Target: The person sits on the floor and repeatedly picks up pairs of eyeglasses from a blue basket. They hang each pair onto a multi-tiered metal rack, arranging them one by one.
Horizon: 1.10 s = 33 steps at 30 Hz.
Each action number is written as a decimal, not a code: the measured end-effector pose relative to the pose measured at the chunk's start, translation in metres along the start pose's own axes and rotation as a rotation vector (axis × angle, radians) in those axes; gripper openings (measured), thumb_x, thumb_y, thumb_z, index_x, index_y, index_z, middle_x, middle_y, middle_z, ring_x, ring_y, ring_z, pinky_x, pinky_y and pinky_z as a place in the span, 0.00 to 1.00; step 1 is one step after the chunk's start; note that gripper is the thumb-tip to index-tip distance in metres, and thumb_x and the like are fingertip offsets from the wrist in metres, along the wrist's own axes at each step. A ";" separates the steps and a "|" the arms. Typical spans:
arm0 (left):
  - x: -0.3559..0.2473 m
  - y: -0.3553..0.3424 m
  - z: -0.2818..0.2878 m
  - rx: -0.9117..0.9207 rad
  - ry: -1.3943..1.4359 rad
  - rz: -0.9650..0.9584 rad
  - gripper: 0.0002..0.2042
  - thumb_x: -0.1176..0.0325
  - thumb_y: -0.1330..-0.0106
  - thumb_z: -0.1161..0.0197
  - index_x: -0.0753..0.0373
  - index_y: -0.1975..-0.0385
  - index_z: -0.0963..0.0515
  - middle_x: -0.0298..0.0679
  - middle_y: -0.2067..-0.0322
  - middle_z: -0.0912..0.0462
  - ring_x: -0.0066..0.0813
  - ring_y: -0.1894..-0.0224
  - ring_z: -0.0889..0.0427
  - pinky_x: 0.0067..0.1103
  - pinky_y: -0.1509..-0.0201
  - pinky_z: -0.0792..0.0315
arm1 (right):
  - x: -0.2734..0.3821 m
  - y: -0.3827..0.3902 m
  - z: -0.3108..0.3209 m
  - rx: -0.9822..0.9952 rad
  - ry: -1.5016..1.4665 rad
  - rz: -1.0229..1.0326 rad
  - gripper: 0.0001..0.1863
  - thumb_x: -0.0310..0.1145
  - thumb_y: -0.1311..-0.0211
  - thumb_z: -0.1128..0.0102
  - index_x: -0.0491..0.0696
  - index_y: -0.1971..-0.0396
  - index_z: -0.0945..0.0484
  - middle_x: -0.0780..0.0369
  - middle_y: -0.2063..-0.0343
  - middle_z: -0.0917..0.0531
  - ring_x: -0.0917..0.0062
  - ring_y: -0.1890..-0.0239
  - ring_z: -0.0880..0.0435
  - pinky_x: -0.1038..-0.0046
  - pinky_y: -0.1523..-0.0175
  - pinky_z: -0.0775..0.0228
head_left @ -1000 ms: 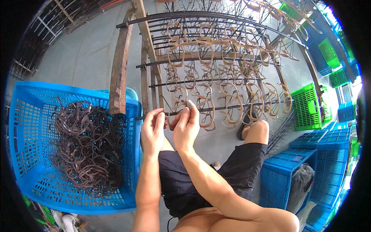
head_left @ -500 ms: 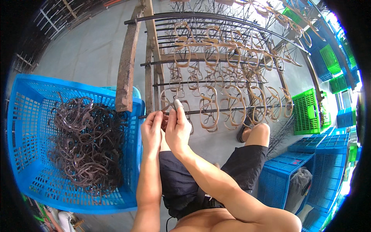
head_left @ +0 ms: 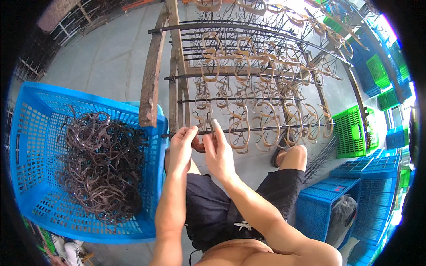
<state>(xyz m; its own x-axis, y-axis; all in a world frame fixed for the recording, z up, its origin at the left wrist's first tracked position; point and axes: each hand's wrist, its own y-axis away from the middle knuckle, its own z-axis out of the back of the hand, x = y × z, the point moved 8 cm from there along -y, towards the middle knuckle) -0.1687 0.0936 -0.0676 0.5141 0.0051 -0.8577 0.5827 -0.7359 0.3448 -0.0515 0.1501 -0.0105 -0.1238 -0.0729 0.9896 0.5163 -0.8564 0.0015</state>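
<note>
Tan frame [head_left: 205, 116] on a black bar [head_left: 166, 135], left hand [head_left: 182, 145] just beside it narrowed to a pinch, right hand [head_left: 219, 155] with fingers slightly apart, any hold unclear, dark loops [head_left: 102, 173] in a blue basket [head_left: 160, 181] at left, blue crate [head_left: 316, 205] at right, red mark [head_left: 338, 189] unreadable

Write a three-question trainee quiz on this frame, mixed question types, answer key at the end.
1. Short answer: on which side of the left hand does the basket of dark pieces stand?
2. True or false: the right hand has a pale cover on one fingertip.
3. Multiple choice: the frames on the rack are mostly: A) red; B) tan; C) blue.

Key: 1. left; 2. true; 3. B.
</note>
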 end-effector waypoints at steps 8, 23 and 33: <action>-0.051 0.022 0.009 -0.131 -1.543 -0.666 0.13 0.68 0.50 0.38 0.63 0.64 0.24 0.44 0.56 0.28 0.44 0.51 0.30 0.35 0.48 0.36 | -0.030 0.050 0.290 0.442 0.483 -0.342 0.12 0.31 0.37 0.54 0.44 0.62 0.22 0.63 0.75 0.19 0.80 0.74 0.21 0.77 0.70 0.29; -0.083 0.074 -0.024 -0.273 -1.904 -1.081 0.09 0.71 0.45 0.44 0.65 0.65 0.24 0.49 0.61 0.21 0.46 0.56 0.22 0.33 0.51 0.28 | -0.070 -0.066 0.484 -0.412 1.360 0.328 0.14 0.28 0.52 0.43 0.43 0.62 0.26 0.56 0.52 0.29 0.61 0.45 0.34 0.64 0.41 0.42; -0.364 0.241 -0.158 -0.538 -1.724 -1.648 0.10 0.69 0.47 0.38 0.63 0.65 0.21 0.46 0.59 0.21 0.45 0.57 0.23 0.31 0.54 0.28 | 0.092 -0.002 0.659 -1.020 1.890 0.700 0.21 0.28 0.36 0.55 0.43 0.43 0.34 0.52 0.46 0.29 0.57 0.42 0.33 0.58 0.37 0.44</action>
<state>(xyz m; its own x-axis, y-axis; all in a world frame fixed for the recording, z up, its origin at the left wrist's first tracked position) -0.1164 0.0216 0.3883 -0.8923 -0.3711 0.2572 -0.0112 -0.5514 -0.8342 0.4946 0.4819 0.1753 -0.8998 -0.1009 -0.4246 0.4325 -0.3357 -0.8368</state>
